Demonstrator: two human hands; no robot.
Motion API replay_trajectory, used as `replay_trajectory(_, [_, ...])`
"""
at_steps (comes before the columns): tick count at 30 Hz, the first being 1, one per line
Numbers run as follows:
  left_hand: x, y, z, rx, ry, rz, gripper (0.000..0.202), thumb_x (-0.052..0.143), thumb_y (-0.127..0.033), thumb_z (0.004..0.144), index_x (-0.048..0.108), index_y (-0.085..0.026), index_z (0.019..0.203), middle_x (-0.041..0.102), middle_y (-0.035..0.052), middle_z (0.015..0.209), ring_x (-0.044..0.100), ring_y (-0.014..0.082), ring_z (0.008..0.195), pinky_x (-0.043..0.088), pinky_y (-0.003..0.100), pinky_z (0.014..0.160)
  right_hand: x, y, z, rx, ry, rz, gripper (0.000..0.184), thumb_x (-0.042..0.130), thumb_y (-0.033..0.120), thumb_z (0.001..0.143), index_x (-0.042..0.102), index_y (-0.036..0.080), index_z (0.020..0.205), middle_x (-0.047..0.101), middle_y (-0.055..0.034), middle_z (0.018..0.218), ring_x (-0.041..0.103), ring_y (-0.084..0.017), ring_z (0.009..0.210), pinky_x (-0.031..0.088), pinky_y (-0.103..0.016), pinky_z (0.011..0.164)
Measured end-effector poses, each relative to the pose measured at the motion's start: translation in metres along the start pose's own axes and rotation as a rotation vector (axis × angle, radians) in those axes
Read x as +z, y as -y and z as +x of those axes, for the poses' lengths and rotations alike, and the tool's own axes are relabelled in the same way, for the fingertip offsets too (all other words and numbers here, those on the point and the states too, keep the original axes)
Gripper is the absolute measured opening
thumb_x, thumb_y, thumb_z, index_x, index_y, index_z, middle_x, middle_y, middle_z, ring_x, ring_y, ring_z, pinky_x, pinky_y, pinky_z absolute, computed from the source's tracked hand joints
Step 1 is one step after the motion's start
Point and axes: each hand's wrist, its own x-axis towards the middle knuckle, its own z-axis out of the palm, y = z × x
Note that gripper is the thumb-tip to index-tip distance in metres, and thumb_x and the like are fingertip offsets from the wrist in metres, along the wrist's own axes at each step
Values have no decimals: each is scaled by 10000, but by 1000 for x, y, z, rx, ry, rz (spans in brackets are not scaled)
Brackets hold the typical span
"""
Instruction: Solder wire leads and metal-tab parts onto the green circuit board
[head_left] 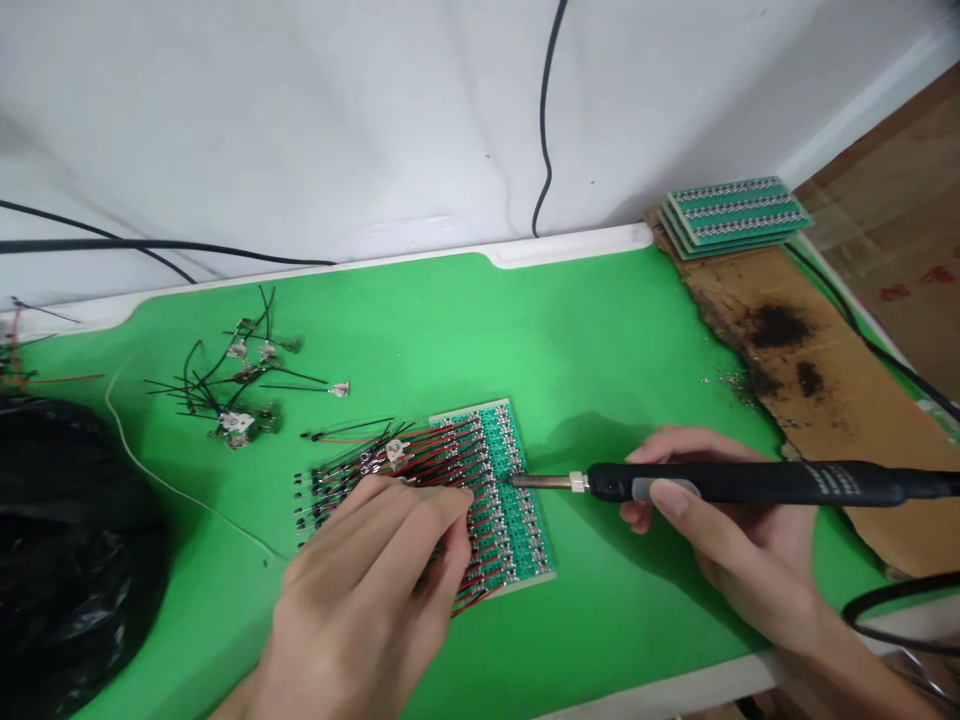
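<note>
My right hand (739, 540) is wrapped around a black soldering iron (750, 483), with the thumb on its grey button. The iron's tip reaches a row of solder points on a green circuit board (536, 500). Over the board's left part, my left hand (375, 575) is closed in a pinch on a thin wire, mostly hidden by the fingertips. Many red wires (491, 580) run side by side from one row of the board to the left. Black-ended leads (304, 500) and a small whitish part (396, 453) lie beside and above that hand.
Loose small parts with black wires (240, 375) lie at the back left. A black plastic bag (67, 550) fills the left edge. Stacked circuit boards (735, 212) rest on scorched cardboard (847, 400) at right. A black cable (551, 120) hangs against the wall.
</note>
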Motion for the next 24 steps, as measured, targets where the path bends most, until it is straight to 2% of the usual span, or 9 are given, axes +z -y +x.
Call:
replay_trajectory(6, [1,1,-1,8,-9,-9,166,631,-54,1051,644,-219,1047,775,-66,881,732,86,730,624,251,806,0,0,0,13,-25,5,245,921,510,965,856,284,1034,773,-6,761,724,-145,629,624,-235,613])
replay_trajectory(13, [2,3,-1,-9,2,-9,172,645,-64,1036,648,-236,1052,792,-70,895,763,103,736,657,263,787,-2,0,2,-2,6,-50,304,889,544,986,843,246,1021,767,-20,748,730,-164,622,625,-262,596])
replay_trajectory(24, [-1,2,-3,-22,19,-14,193,642,-58,1027,661,-247,1058,803,-64,897,783,122,750,662,277,770,2,3,1,24,-25,15,257,944,498,946,854,263,1001,766,-6,755,721,-137,630,618,-228,626])
